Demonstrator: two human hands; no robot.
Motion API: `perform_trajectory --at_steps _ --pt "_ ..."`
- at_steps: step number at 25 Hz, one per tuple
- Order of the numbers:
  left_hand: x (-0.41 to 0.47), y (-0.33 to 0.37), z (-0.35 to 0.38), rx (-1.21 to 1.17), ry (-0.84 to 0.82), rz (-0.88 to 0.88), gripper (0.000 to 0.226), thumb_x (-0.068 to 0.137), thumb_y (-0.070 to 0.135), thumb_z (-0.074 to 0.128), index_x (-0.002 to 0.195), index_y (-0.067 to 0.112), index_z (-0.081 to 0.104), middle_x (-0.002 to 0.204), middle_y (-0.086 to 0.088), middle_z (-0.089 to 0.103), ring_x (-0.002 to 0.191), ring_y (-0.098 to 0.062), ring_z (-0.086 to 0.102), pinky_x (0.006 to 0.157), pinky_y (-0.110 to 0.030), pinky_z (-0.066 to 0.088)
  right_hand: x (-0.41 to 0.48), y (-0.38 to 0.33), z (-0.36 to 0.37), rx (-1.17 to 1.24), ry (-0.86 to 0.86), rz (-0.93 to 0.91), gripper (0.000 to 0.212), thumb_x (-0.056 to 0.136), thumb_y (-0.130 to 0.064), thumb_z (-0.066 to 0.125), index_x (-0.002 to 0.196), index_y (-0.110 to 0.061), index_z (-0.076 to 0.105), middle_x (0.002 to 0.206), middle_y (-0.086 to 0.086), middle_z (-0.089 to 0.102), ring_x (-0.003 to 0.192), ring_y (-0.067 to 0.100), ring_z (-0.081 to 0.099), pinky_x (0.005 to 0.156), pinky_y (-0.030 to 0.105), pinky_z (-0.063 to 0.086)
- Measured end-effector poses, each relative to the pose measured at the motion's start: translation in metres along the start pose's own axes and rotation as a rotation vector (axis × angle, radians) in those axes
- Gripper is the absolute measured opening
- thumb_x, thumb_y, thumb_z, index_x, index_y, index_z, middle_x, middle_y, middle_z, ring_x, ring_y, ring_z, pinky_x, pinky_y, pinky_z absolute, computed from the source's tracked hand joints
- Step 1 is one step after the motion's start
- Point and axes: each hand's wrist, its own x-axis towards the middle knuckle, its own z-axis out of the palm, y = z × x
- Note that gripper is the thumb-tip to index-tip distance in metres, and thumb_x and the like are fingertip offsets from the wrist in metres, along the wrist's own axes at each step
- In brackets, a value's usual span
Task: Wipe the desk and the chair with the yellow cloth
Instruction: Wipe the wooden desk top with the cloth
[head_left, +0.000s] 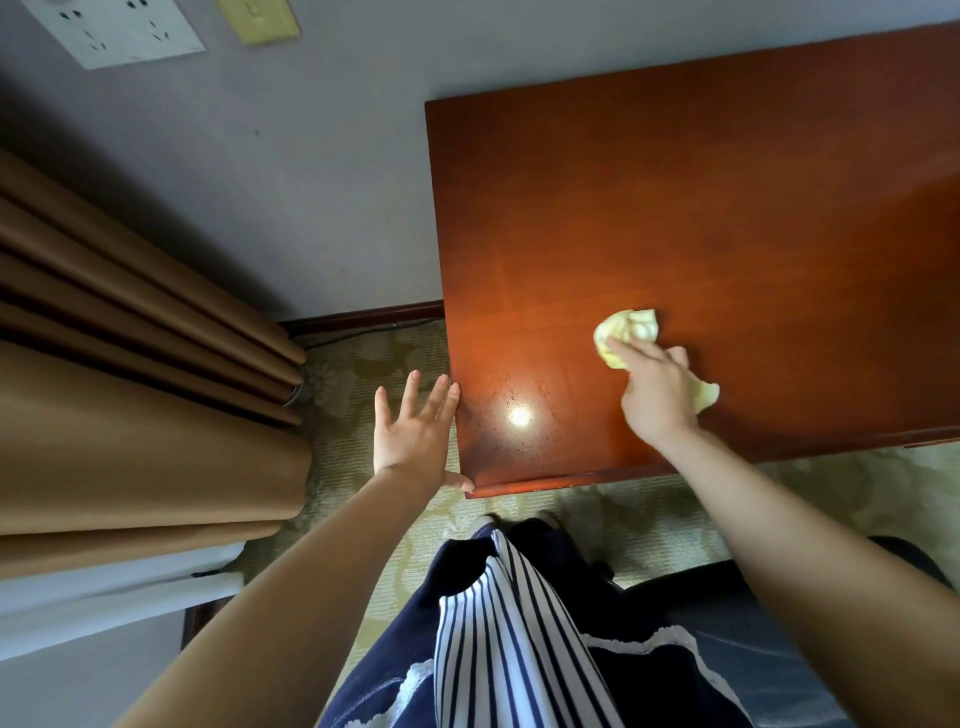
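Nearest the camera: a dark skirt with a striped panel (498, 634), both bare forearms reaching forward over it. Lower right, a dark blue-grey padded surface (753, 629), possibly the chair seat; too little shows to be sure. Neither hand is on it and no cloth lies there.

Left hand (415, 436): fingers straight and spread, holding nothing. It sits at the near-left corner of the worktop (701, 197), with the thumb tip at the corner and the fingertips against the left edge, apparently bracing.

Right hand (657, 389): laid over the yellow cloth (628, 332), fingers partly curled on it, and pressing it flat to the wood. The cloth is bunched, with one wad ahead of the index finger and a tail poking out by the heel of the hand. It lies on the near half of the worktop, a little in from the front edge and right of a bright lamp glare (519, 417).

Beyond: the glossy red-brown top runs back to the grey wall, nothing standing on the part in view. Patterned carpet (363, 358) and brown curtain (130, 395) to the left; wall socket plate (114, 31) at top.

Judgement: the worktop wipe is in hand, and the cloth is working the near strip. No streak or damp line marks which parts are done, so coverage cannot be read. The far half, the right end and the whole chair probably remain, so this looks like the task's early part.
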Motion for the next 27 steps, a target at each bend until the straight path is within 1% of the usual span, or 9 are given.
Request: perform_trajectory --at_steps 6,10,13,15,17,19,22,25,27 --pt "-0.001 0.0 0.0 -0.023 -0.002 -0.032 0.122 0.068 0.078 0.054 0.149 0.023 -0.019 0.159 0.004 -0.017 0.144 -0.027 -0.022 0.113 -0.059 -0.006 -0.025 -0.047 0.022 0.028 -0.188 -0.429 0.065 0.086 0.012 0.042 0.137 -0.029 0.047 0.139 -0.005 0.049 0.105 0.021 0.038 0.091 0.032 0.037" --pt "-0.002 -0.001 -0.003 -0.03 -0.016 -0.049 0.122 0.068 0.076 0.057 0.15 0.024 -0.017 0.159 0.005 -0.018 0.144 -0.027 -0.021 0.112 -0.059 -0.006 -0.039 -0.042 0.025 0.078 -0.398 -0.697 0.062 0.089 0.01 0.043 0.135 -0.031 0.049 0.137 -0.01 0.05 0.098 0.012 0.032 0.089 0.031 0.038" --pt "-0.002 -0.002 -0.005 0.017 0.021 -0.012 0.117 0.071 0.076 0.053 0.152 0.019 -0.009 0.158 0.005 -0.021 0.144 -0.026 -0.02 0.113 -0.056 -0.005 -0.041 -0.025 0.017 0.03 -0.54 -0.889 0.067 0.085 0.013 0.045 0.134 -0.033 0.048 0.139 -0.011 0.048 0.103 0.013 0.036 0.092 0.033 0.04" --pt "-0.002 -0.002 -0.006 0.034 0.065 0.023 0.11 0.075 0.075 0.048 0.153 0.014 -0.001 0.157 0.003 -0.024 0.144 -0.024 -0.021 0.114 -0.054 -0.003 -0.038 -0.013 0.007 -0.02 -0.609 -1.01 0.071 0.083 0.014 0.045 0.134 -0.035 0.049 0.141 -0.011 0.046 0.111 0.015 0.038 0.088 0.033 0.045" --pt "0.002 -0.001 -0.008 0.032 0.094 0.028 0.109 0.076 0.075 0.047 0.152 0.012 0.0 0.157 0.001 -0.025 0.144 -0.024 -0.021 0.115 -0.053 -0.003 -0.027 -0.005 -0.002 -0.069 -0.601 -1.136 0.069 0.081 0.014 0.049 0.131 -0.033 0.054 0.138 -0.009 0.05 0.115 0.019 0.043 0.079 0.028 0.047" --pt "0.006 0.0 -0.01 0.014 0.107 0.008 0.114 0.075 0.076 0.048 0.152 0.012 -0.007 0.156 0.001 -0.026 0.144 -0.024 -0.021 0.115 -0.052 -0.003 -0.014 -0.006 -0.006 -0.086 -0.577 -1.195 0.064 0.08 0.014 0.054 0.126 -0.03 0.059 0.134 -0.008 0.054 0.115 0.022 0.048 0.075 0.026 0.044" --pt "0.013 0.0 -0.014 -0.014 0.102 -0.016 0.121 0.072 0.078 0.05 0.15 0.011 -0.014 0.156 0.0 -0.027 0.144 -0.024 -0.021 0.115 -0.051 -0.003 0.004 -0.017 -0.006 -0.054 -0.562 -1.203 0.059 0.081 0.013 0.056 0.122 -0.029 0.063 0.131 -0.006 0.057 0.114 0.022 0.049 0.083 0.025 0.042" --pt "0.024 -0.003 -0.019 -0.055 0.078 -0.033 0.124 0.07 0.078 0.051 0.15 0.009 -0.014 0.156 -0.002 -0.026 0.144 -0.024 -0.021 0.115 -0.051 -0.004 0.029 -0.034 0.002 -0.031 -0.552 -1.153 0.057 0.081 0.015 0.056 0.121 -0.024 0.064 0.13 -0.002 0.058 0.109 0.022 0.049 0.087 0.033 0.045" --pt "0.033 -0.007 -0.022 -0.068 0.062 -0.032 0.123 0.071 0.078 0.051 0.149 0.009 -0.014 0.156 -0.003 -0.026 0.144 -0.024 -0.021 0.115 -0.052 -0.004 0.052 -0.05 0.009 -0.032 -0.524 -1.088 0.059 0.082 0.017 0.053 0.123 -0.024 0.062 0.133 -0.001 0.056 0.111 0.022 0.045 0.091 0.035 0.04"
